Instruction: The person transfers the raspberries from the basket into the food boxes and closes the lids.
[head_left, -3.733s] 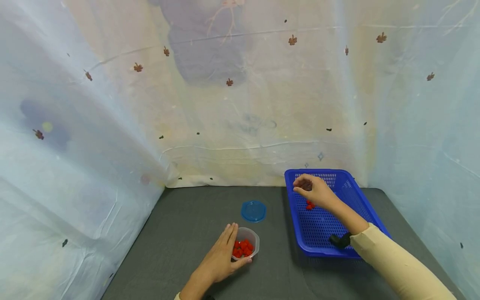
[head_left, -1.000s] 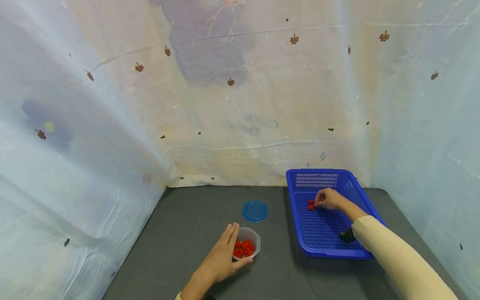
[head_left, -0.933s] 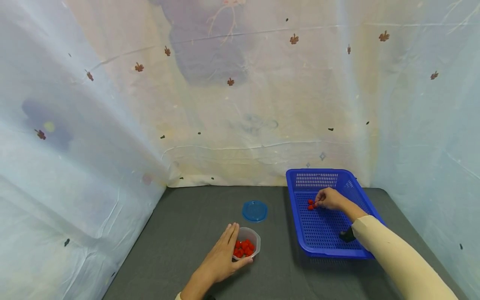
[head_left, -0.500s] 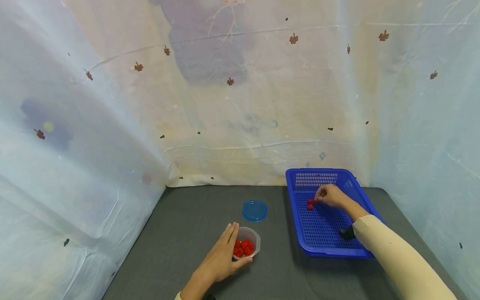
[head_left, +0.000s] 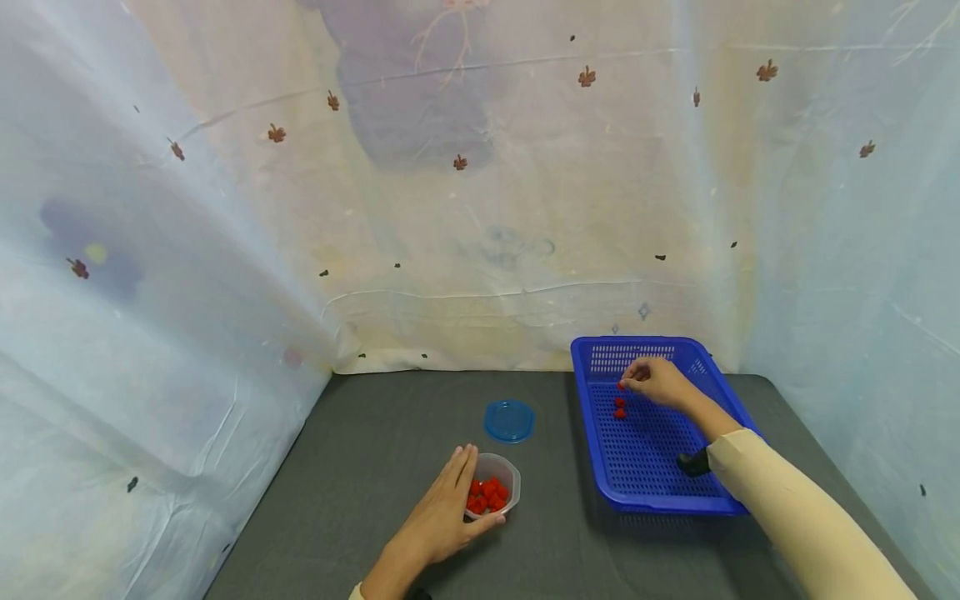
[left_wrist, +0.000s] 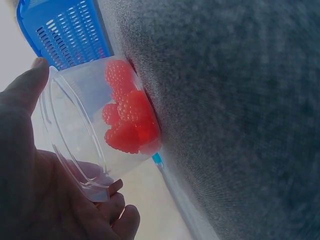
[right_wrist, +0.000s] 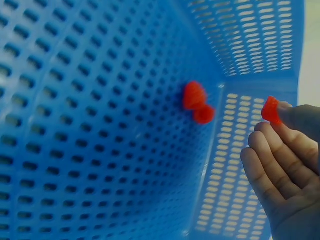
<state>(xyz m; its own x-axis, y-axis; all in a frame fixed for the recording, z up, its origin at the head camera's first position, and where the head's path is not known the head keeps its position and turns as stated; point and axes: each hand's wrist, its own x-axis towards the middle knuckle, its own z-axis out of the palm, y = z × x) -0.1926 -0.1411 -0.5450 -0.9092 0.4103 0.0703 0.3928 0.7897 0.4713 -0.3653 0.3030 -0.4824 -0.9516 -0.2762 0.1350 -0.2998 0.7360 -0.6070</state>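
Note:
My left hand (head_left: 438,517) holds a small clear plastic container (head_left: 512,468) between thumb and fingers, and it stands on the grey table. Several red raspberries (left_wrist: 131,120) lie in the bottom of that container. Inside the blue basket, my right hand (head_left: 656,384) pinches one raspberry (right_wrist: 270,110) between thumb and fingertips, raised off the basket floor. Below it, two more raspberries (right_wrist: 195,96) sit close together on the basket floor. The blue perforated basket (head_left: 590,454) stands on the right of the table.
A round blue lid (head_left: 509,422) lies flat on the table (head_left: 375,450) behind the container. A pale patterned sheet (head_left: 480,250) hangs behind and along both sides. A black strap piece (head_left: 693,462) shows at the right sleeve.
My right hand first reached down to the raspberries on the basket floor, then took one and lifted it up and slightly leftward. My left hand and the container have stayed put.

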